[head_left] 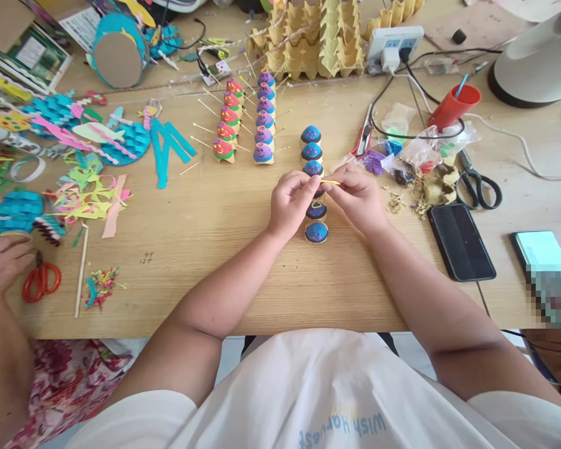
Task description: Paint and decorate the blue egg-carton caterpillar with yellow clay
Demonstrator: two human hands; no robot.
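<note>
My left hand [290, 202] and my right hand [359, 198] meet fingertip to fingertip over a row of blue-domed egg-carton pieces. A thin yellow strip [330, 182], which looks like modelling clay, is pinched between the fingers of both hands. Closest to me in the row is a blue dome [316, 232] with small pink marks and a dark rim. The dome behind it [316, 214] carries a yellow loop on top. Further back, another blue dome [311, 134] shows red marks. My fingers partly hide the middle of the row.
Left of the row stand purple-topped [263, 153] and red-and-green [224, 148] carton rows with thin sticks poking out. At right lie a utility knife [365, 131], black scissors [479, 187] and a phone [462, 243]. Another person's hand [2, 262] rests near red-handled scissors [41, 279].
</note>
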